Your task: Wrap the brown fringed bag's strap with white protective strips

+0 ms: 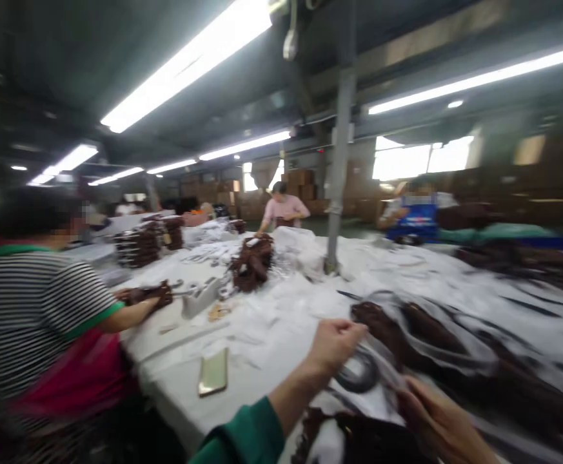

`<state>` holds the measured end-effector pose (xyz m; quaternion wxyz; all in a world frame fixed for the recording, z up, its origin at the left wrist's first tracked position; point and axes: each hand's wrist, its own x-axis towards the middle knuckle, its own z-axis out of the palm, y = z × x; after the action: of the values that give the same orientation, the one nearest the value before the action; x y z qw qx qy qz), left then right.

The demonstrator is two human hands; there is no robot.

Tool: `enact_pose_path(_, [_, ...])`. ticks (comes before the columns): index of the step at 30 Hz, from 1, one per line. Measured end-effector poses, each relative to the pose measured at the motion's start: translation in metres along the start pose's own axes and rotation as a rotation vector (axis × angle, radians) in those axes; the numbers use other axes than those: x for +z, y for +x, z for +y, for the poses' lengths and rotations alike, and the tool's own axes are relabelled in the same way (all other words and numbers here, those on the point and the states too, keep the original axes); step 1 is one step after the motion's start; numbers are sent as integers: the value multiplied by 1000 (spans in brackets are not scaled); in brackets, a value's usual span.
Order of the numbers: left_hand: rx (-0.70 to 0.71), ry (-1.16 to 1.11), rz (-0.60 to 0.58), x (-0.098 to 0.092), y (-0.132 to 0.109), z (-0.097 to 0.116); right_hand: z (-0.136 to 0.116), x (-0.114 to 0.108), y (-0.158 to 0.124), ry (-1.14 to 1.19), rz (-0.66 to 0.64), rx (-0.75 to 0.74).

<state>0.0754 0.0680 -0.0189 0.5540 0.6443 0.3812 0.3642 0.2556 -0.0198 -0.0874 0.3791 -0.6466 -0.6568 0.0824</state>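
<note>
Film (388, 375), whitish and see-through, runs from the left hand (336, 345) pinching it to the right hand (438, 414), its grip unclear.

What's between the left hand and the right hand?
In the head view, blurred whitish see-through material and a dark ring show between the left hand and the right hand.

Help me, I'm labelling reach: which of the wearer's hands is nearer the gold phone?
Left. The left hand is to the right of the gold phone; the right hand is farther right.
</note>
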Motion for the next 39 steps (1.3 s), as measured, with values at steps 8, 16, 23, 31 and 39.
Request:
enact_pose_path(8, [35, -104, -126, 30, 18, -40, -3, -23, -5, 256, 98, 151])
enact_pose_path(16, [55, -401, 32, 47, 13, -37, -20, 4, 4, 183, -27, 46])
enact_pose_path(23, [-53, -488, -1, 56, 15, -62, -7, 7, -12, 103, -27, 114])
enact_pose_path(31, [153, 284, -607, 24, 11, -43, 2, 5, -31, -348, -137, 59])
enact_pose_path(39, [-343, -36, -746, 20, -18, -52, 11, 16, -43, -406, -62, -94])
